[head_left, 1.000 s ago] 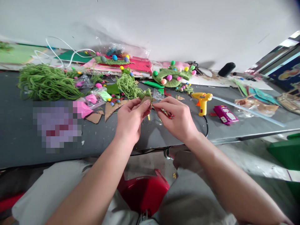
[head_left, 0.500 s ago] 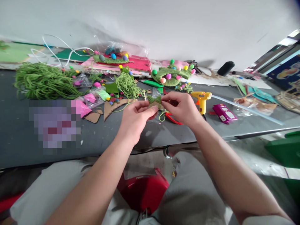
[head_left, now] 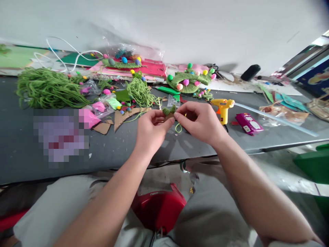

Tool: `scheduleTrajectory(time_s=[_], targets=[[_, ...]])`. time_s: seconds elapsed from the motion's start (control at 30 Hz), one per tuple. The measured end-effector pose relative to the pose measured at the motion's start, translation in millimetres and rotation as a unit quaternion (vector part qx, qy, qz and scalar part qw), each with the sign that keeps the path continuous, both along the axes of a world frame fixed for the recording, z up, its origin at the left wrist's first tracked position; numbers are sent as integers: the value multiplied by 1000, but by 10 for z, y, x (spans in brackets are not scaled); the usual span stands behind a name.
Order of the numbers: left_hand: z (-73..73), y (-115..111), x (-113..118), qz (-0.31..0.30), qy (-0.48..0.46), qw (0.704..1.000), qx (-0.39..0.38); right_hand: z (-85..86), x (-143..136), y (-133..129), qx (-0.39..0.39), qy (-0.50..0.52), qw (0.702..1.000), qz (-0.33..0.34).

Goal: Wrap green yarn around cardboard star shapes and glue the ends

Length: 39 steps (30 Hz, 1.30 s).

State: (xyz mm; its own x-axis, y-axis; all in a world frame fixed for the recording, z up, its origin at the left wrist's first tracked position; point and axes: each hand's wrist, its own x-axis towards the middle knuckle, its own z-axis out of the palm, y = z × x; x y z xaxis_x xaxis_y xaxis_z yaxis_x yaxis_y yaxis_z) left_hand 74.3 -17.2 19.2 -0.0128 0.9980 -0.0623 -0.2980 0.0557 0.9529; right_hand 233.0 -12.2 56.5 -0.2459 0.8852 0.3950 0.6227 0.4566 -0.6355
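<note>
Between my two hands, just above the grey table, is a small cardboard piece wrapped in green yarn [head_left: 168,111]. My left hand [head_left: 154,128] is closed on its left side, with the thumb along the front. The thumb and fingers of my right hand [head_left: 199,118] pinch together at its right end, against the yarn; the exact grip is partly hidden by the fingertips. A loop of light green yarn [head_left: 178,128] hangs below, between the hands. To the right of my right hand stands a yellow glue gun [head_left: 223,111] with a long clear glue stick in its back.
At the left lies a big heap of green yarn [head_left: 50,89]; a looser yarn tangle [head_left: 141,92] sits mid-table beside cardboard scraps [head_left: 120,118]. Behind are yarn-wrapped shapes with pompoms [head_left: 189,82]. A purple packet [head_left: 248,123] lies right of the glue gun. A red stool [head_left: 159,209] stands below.
My right hand has turned slightly and its fingertips have shifted down and left along the wrapped piece. The red-handled tool behind it is now hidden. The view has moved slightly.
</note>
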Motion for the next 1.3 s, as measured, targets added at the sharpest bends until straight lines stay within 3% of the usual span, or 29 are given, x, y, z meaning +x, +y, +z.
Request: scheduleTrajectory(time_s=[0.17,0.3,0.6,0.87,0.97,1.1,1.2,1.3], targets=[[21,13,-34,-47,-147,985,-74,-55,-56,-45,94,-21,995,10],[51,25,-75,-69,-178,978,-85,-84,-26,-44,123,-11,992,25],[48,57,-85,-31,-222,972,-71,-68,-22,-48,101,43,994,25],[87,36,-87,-93,-228,966,-85,-52,7,-3,32,87,995,37],[80,35,-91,-100,-187,974,-81,-52,76,31,-21,75,995,58],[104,-9,-132,-98,-17,995,-18,-64,217,110,-29,27,996,81],[156,-72,-176,-96,128,987,26,-64,293,138,9,-26,995,95],[188,-120,-200,-92,246,963,54,-33,295,93,22,-69,995,66]])
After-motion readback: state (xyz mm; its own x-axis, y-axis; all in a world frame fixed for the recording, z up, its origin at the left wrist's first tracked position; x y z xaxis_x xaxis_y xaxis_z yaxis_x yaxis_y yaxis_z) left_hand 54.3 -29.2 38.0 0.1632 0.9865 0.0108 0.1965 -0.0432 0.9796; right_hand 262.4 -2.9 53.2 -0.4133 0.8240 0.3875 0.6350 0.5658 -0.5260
